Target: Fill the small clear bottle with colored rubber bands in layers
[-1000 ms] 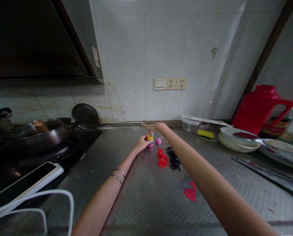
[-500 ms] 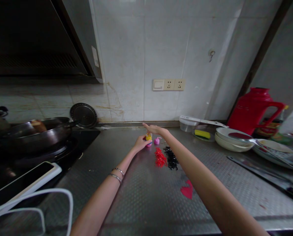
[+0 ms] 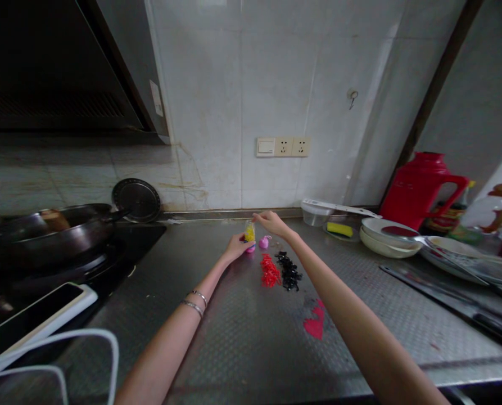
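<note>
My left hand (image 3: 236, 247) is wrapped round a small clear bottle (image 3: 249, 232) that stands upright on the steel counter, with yellow bits inside and pink near its base. Over the bottle's mouth, the fingers of my right hand (image 3: 271, 222) are drawn together; anything between them is too small to make out. A pink rounded cap (image 3: 263, 242) lies just right of the bottle. Nearer to me are a heap of small red strips (image 3: 270, 271) and a heap of black ones (image 3: 289, 273). A flat pinkish-red piece (image 3: 315, 323) lies beside my right forearm.
A pan (image 3: 60, 228) sits on the stove at left, near a white device (image 3: 60, 309) and its cable. At right are a plastic tub (image 3: 315, 215), a yellow sponge (image 3: 339, 229), stacked bowls (image 3: 388, 242), a red thermos (image 3: 421, 188) and a long dark-handled utensil (image 3: 428, 292).
My right hand has gone from lying flat over the bottle's top to fingers bent together at its mouth. More of the yellow contents shows. The view has shifted slightly to the right.
</note>
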A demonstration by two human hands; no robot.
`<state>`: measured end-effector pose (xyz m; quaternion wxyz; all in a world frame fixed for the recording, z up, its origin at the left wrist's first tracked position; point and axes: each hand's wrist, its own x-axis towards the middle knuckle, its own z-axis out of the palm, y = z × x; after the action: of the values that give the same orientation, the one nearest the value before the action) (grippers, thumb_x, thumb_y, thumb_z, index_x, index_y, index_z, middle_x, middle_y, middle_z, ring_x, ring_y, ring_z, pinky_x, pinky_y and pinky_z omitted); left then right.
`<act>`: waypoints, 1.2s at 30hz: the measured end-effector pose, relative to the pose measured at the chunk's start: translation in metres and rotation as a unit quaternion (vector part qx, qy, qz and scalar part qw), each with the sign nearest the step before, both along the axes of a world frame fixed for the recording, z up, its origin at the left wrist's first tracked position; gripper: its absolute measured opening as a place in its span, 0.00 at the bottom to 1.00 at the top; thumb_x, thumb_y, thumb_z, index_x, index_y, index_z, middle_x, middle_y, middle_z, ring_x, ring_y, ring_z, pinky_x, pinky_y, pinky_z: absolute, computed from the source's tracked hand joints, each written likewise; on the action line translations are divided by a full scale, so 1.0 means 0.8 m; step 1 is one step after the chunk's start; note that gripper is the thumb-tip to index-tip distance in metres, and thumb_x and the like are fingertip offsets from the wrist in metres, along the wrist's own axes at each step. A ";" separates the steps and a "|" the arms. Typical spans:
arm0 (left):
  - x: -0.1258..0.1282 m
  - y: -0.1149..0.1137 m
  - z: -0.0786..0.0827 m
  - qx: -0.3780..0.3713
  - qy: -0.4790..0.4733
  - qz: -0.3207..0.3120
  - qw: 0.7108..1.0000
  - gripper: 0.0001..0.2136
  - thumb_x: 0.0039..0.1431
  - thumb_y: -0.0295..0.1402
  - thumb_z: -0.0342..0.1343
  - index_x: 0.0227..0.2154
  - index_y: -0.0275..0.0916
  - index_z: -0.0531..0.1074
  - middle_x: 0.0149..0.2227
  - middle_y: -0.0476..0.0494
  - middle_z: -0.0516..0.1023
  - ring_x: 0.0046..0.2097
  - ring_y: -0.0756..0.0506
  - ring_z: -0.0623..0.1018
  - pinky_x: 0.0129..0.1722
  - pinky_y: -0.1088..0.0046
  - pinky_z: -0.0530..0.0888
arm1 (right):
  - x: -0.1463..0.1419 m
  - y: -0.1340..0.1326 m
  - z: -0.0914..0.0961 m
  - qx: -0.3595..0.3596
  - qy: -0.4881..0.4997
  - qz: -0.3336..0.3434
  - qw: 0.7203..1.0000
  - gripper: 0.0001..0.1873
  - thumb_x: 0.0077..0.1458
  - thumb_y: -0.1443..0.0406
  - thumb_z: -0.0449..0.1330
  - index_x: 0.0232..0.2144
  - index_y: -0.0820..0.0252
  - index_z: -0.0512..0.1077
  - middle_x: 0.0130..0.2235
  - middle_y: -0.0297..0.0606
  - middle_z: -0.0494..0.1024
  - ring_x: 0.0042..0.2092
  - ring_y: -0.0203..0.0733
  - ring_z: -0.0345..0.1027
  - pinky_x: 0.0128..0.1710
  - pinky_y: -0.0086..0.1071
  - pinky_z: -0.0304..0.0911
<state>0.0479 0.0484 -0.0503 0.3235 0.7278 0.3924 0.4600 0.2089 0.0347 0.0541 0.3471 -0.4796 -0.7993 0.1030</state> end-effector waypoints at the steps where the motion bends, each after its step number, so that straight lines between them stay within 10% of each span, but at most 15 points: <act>1: 0.000 0.001 -0.001 0.001 0.001 0.000 1.000 0.13 0.43 0.36 0.56 0.29 0.31 0.71 0.29 0.44 0.75 0.31 0.48 0.71 0.31 0.74 0.66 | -0.002 -0.001 -0.001 0.009 0.000 0.004 1.000 0.27 0.53 0.53 0.44 0.28 0.67 0.75 0.17 0.31 0.65 0.23 0.32 0.56 0.24 0.25 0.49; 16: 0.002 -0.010 0.013 -0.021 -0.026 0.000 0.999 0.15 0.40 0.35 0.59 0.32 0.31 0.73 0.34 0.41 0.77 0.35 0.46 0.74 0.39 0.69 0.68 | 0.045 -0.071 -0.094 0.007 -0.026 -0.036 0.999 0.15 0.47 0.70 0.50 0.36 0.60 0.73 0.38 0.40 0.74 0.41 0.40 0.65 0.43 0.29 0.56; 24: 0.007 -0.019 0.019 -0.044 -0.036 0.015 0.998 0.15 0.41 0.34 0.59 0.32 0.31 0.72 0.33 0.40 0.76 0.34 0.46 0.74 0.38 0.70 0.68 | 0.041 -0.070 -0.110 0.002 -0.205 -0.037 0.978 0.16 0.52 0.64 0.50 0.42 0.62 0.70 0.41 0.47 0.69 0.44 0.45 0.57 0.45 0.36 0.49; 36: -0.001 -0.056 0.050 -0.087 -0.009 -0.009 0.996 0.13 0.41 0.30 0.59 0.32 0.31 0.72 0.34 0.41 0.76 0.35 0.47 0.73 0.38 0.70 0.68 | 0.051 -0.060 -0.118 0.001 -0.182 -0.021 0.983 0.15 0.55 0.64 0.48 0.37 0.60 0.73 0.38 0.43 0.69 0.43 0.41 0.57 0.44 0.33 0.48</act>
<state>0.0467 0.0034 -0.0100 0.3931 0.6965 0.4212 0.4277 0.2495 -0.0135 -0.0400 0.1983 -0.5063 -0.8392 0.0059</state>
